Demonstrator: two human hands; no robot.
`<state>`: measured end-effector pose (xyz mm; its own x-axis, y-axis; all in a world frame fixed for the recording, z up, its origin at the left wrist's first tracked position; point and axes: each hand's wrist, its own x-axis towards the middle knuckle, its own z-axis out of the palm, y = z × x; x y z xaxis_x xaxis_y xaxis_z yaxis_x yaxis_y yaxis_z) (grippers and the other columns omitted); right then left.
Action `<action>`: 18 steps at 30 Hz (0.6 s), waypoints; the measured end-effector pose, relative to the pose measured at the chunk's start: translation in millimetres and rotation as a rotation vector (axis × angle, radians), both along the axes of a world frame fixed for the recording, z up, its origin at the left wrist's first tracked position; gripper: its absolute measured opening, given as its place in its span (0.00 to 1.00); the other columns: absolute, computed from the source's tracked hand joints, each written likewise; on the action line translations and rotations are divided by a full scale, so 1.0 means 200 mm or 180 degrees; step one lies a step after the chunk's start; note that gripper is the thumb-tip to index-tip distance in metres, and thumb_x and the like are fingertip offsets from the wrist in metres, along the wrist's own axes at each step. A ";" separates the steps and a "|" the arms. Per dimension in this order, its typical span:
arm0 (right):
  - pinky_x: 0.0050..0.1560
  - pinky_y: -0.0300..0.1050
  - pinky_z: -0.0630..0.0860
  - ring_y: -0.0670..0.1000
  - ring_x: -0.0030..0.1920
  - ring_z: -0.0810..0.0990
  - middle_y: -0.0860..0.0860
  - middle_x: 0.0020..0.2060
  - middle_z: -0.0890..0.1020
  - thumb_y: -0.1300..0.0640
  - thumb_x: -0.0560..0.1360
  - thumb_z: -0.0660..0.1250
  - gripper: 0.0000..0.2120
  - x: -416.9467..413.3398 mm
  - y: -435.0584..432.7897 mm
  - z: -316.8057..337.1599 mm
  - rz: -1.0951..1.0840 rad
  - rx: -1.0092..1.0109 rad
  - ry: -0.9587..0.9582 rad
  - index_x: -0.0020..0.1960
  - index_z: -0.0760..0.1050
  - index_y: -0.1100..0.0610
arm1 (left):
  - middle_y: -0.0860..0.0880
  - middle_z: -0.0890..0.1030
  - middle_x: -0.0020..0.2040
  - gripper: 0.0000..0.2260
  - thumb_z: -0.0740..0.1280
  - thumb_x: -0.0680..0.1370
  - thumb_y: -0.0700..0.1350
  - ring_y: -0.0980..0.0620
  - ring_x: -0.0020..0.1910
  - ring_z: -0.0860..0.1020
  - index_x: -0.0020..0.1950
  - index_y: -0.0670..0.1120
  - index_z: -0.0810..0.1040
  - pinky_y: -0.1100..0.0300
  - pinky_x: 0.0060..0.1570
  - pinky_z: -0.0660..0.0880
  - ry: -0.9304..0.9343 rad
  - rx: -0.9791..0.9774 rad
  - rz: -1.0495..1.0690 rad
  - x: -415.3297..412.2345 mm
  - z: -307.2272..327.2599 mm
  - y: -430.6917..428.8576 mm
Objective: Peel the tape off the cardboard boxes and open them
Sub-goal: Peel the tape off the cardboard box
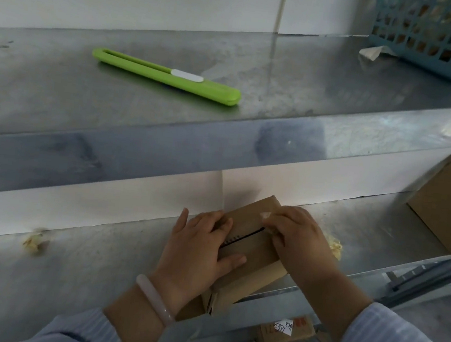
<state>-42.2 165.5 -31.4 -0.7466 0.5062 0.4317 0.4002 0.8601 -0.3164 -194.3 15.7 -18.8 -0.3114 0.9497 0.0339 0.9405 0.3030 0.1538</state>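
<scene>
I judge this box about half done. The small brown cardboard box [252,246] lies on the lower steel shelf [95,282], at its near edge and between my two hands. My left hand [196,248] lies flat on the left part of its top, fingers nearly straight, pressing it down and gripping nothing. My right hand [295,234] is curled at the far right end of the top seam, and its fingertips pinch what looks like a lifted end of the strip of clear tape [265,215].

The seam shows as a dark slit between my hands, so the top flaps seem free there but are not yet folded back. At the near end a flap hangs loose. The card is plain and a little creased.

A crumpled pale tape scrap [34,240] lies to the left on the same shelf. A larger brown cardboard box [448,211] waits far right; I cannot tell whether it is opened. The lime-green plastic cutter [167,77] lies on the upper shelf.
</scene>
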 end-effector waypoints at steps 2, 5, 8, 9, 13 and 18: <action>0.53 0.45 0.77 0.51 0.51 0.79 0.48 0.49 0.83 0.58 0.72 0.69 0.10 0.00 -0.01 -0.01 0.0104 0.0026 -0.0009 0.52 0.84 0.53 | 0.54 0.58 0.76 0.40 0.40 0.71 0.72 0.54 0.75 0.56 0.77 0.53 0.59 0.51 0.72 0.35 0.0085 -0.0021 -0.0020 0.01 0.01 0.01; 0.59 0.40 0.72 0.47 0.54 0.78 0.45 0.52 0.84 0.48 0.78 0.63 0.14 0.02 -0.03 0.03 -0.0121 -0.0544 0.0126 0.57 0.83 0.50 | 0.51 0.52 0.79 0.33 0.47 0.78 0.67 0.52 0.77 0.50 0.78 0.52 0.52 0.51 0.74 0.35 0.0054 -0.0093 -0.0033 0.05 0.00 0.01; 0.52 0.28 0.67 0.44 0.51 0.76 0.45 0.53 0.81 0.54 0.77 0.68 0.17 0.01 0.01 0.07 -0.0428 -0.1036 0.0005 0.66 0.77 0.45 | 0.47 0.47 0.79 0.29 0.43 0.80 0.61 0.50 0.78 0.45 0.79 0.51 0.47 0.53 0.72 0.33 0.0031 -0.0118 -0.0016 0.11 0.00 0.03; 0.50 0.27 0.66 0.44 0.50 0.75 0.46 0.54 0.80 0.54 0.76 0.69 0.20 0.00 0.02 0.08 -0.0506 -0.1103 -0.0110 0.67 0.75 0.45 | 0.46 0.47 0.79 0.32 0.38 0.78 0.62 0.49 0.78 0.45 0.79 0.50 0.47 0.53 0.71 0.33 0.0109 -0.0134 0.0023 0.13 -0.01 0.04; 0.54 0.38 0.69 0.47 0.54 0.73 0.47 0.52 0.77 0.46 0.75 0.69 0.15 -0.03 0.06 0.12 -0.0753 -0.1095 -0.0644 0.58 0.80 0.51 | 0.40 0.56 0.77 0.41 0.34 0.71 0.66 0.43 0.77 0.54 0.78 0.47 0.55 0.49 0.73 0.43 0.0248 -0.0216 0.0192 0.18 0.00 0.07; 0.52 0.39 0.68 0.48 0.54 0.72 0.48 0.49 0.76 0.48 0.75 0.67 0.09 -0.04 0.05 0.13 -0.0748 -0.0961 -0.0759 0.51 0.77 0.53 | 0.39 0.77 0.64 0.29 0.50 0.77 0.65 0.40 0.62 0.76 0.66 0.50 0.77 0.42 0.62 0.69 0.0291 -0.0099 0.0101 0.15 -0.05 0.07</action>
